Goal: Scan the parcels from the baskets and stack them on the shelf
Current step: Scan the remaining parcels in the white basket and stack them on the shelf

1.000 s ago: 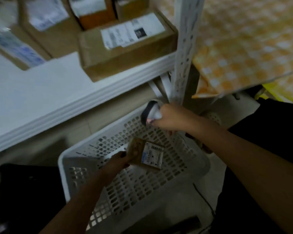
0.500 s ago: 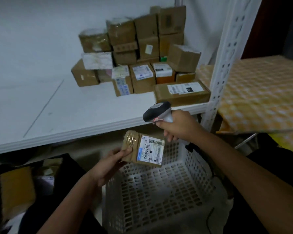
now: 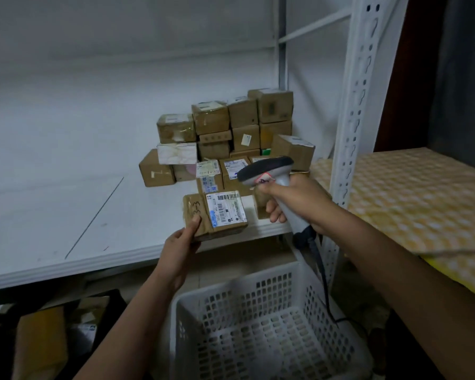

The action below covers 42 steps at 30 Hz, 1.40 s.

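Note:
My left hand (image 3: 180, 244) grips a small brown parcel (image 3: 198, 215) by its lower left corner, its white barcode label facing up, just above the front edge of the white shelf (image 3: 66, 215). My right hand (image 3: 296, 200) holds a grey barcode scanner (image 3: 266, 168) by the handle, its head right of and above the parcel. A stack of several brown parcels (image 3: 225, 138) stands on the shelf against the right post. A white perforated basket (image 3: 258, 325) sits below, with nothing visible inside.
A white perforated shelf post (image 3: 354, 119) rises right of my hands. A yellow checked cloth (image 3: 409, 201) covers a surface at the right. The scanner cable (image 3: 324, 283) hangs down beside the basket. Dark bags and a brown package (image 3: 41, 341) lie at lower left.
My left hand has lifted the parcel out of the basket up to the shelf's front edge. My right hand has risen with the scanner, and the view has tilted up to the shelf.

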Available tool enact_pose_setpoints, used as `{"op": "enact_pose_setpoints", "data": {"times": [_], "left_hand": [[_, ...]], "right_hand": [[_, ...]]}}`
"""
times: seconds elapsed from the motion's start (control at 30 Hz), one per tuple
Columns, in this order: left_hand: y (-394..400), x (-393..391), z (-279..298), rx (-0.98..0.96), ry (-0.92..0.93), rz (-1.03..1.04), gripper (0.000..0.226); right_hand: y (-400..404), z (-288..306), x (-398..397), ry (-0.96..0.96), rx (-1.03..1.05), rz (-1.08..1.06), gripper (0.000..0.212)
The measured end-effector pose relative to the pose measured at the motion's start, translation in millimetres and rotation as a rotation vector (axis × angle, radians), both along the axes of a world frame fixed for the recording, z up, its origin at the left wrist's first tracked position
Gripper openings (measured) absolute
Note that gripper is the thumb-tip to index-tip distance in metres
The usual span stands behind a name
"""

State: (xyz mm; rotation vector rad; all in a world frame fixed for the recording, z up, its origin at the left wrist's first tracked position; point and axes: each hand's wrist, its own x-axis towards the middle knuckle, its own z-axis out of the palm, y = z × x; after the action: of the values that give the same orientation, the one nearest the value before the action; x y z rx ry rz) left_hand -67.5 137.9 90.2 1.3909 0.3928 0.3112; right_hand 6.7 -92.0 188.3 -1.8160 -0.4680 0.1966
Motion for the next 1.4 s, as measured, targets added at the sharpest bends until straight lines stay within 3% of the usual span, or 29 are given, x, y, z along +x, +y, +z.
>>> {"op": "enact_pose_setpoints", "data": {"times": [0.3, 1.4], "left_hand": [[-4, 12, -2, -0.101, -0.035, 0.034, 0.035], [0, 24, -8, -0.038, -0.017, 0.026, 0.042]], "right_hand": [[-3, 13, 0, 0.11, 0.04, 0.066, 0.032], [-1, 16, 2, 0.15, 0.048, 0.052, 0.033]]}}
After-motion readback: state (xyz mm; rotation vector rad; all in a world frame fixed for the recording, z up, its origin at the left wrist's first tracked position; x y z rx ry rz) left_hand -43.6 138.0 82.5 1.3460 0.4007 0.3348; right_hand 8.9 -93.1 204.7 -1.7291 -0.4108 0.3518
